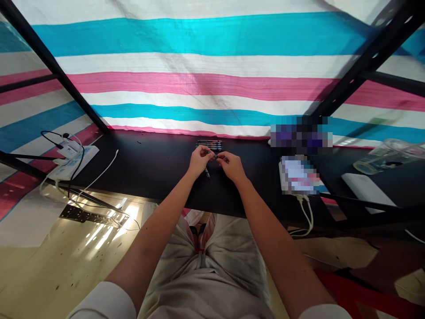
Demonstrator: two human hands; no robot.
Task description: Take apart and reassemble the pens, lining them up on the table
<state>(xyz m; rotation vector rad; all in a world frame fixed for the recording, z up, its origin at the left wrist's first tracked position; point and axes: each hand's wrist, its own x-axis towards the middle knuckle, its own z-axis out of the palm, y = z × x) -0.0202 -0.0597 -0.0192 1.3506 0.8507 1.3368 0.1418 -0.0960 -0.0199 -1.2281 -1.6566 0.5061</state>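
Note:
Over the black tabletop [156, 164], my left hand [199, 160] and my right hand [231, 165] meet fingertip to fingertip. Both are closed in a pinch on a small dark pen part [215, 156], mostly hidden by the fingers. Just below the left fingertips lies a slim pen piece [207, 173] with a dark tip, slanting on the table. Beyond the hands, several pens [212, 144] lie side by side in a row, their near edge partly covered by my left hand.
A white power strip [78, 161] with plugs and cables sits at the left edge. To the right are a blurred phone-like device [299, 175] with white cables, a blurred purple object [300, 135], a white box [367, 190] and a clear plastic container [387, 155]. Striped sheeting [199, 84] hangs behind.

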